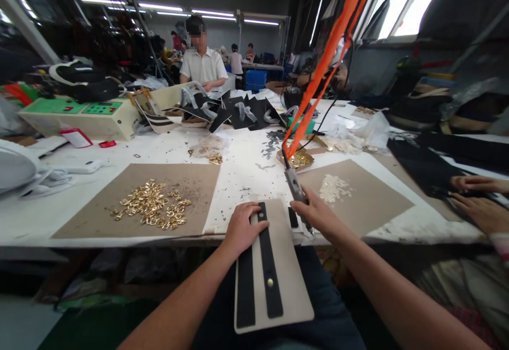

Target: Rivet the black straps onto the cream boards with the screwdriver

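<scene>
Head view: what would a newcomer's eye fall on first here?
Probably the bright orange ribbon, slanting from the picture's top edge down to the grey tool in the right hand. Next, the heap of gold rings on the brown sheet at left. Then, at bottom centre, the pale panel bearing black strips, one touched by the left hand.

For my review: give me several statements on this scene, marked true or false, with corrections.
1. The right hand holds a grey tool. True.
2. A black strip lies on a pale board. True.
3. The left hand is clear of that strip. False: the left hand touches it.
4. Golden pieces lie on the left brown sheet. True.
5. The pale pieces lie among the golden ones. False: the pale pieces lie on the right brown sheet.
</scene>
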Motion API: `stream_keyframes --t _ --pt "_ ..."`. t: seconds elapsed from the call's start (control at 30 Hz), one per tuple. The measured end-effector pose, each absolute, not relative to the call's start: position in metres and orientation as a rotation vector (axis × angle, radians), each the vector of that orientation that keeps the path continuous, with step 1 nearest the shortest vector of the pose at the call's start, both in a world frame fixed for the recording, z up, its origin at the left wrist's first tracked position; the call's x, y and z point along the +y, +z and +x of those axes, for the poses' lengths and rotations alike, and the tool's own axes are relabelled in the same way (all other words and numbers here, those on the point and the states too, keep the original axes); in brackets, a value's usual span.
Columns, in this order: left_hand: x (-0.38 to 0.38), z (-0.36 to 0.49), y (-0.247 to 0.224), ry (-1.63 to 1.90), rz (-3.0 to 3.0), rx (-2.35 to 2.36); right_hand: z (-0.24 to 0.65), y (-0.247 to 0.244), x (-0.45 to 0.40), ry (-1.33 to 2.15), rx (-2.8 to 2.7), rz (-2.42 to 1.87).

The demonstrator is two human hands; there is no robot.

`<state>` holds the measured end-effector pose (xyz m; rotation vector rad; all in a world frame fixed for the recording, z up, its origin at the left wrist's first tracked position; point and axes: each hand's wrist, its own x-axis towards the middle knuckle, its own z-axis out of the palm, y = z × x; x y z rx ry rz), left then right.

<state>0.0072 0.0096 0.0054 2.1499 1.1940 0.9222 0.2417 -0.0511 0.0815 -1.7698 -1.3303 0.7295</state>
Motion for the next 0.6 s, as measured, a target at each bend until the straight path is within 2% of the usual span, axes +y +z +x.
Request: stream_keyframes --t 0.1,0.27,0.3,0.4,0.47,0.53,0.6 --pt "0.010 0.007 0.005 0.929 2.172 1.183 0.250 0.065 -0.067 0.796 -1.357 -1.746" --pt "0.011 0.005 0.004 0.953 2.170 1.192 0.241 0.049 -0.113 0.508 -1.222 -1.706" --pt "0.011 0.005 0.003 0.955 2.162 1.198 0.236 0.045 -0.124 0.535 -1.156 -1.716" --pt "0.011 0.007 0.001 0.948 2.134 1.215 0.212 0.032 -0.152 1.043 -0.986 -1.645" --pt "0.011 0.008 0.002 0.944 2.116 1.222 0.195 0.029 -0.161 1.418 -0.880 -1.428" --pt "0.010 0.009 0.008 0.955 2.108 1.219 0.179 0.033 -0.159 1.547 -0.832 -1.216" --pt "0.009 0.007 0.017 0.985 2.086 1.231 0.170 0.043 -0.148 1.504 -0.919 -1.121"
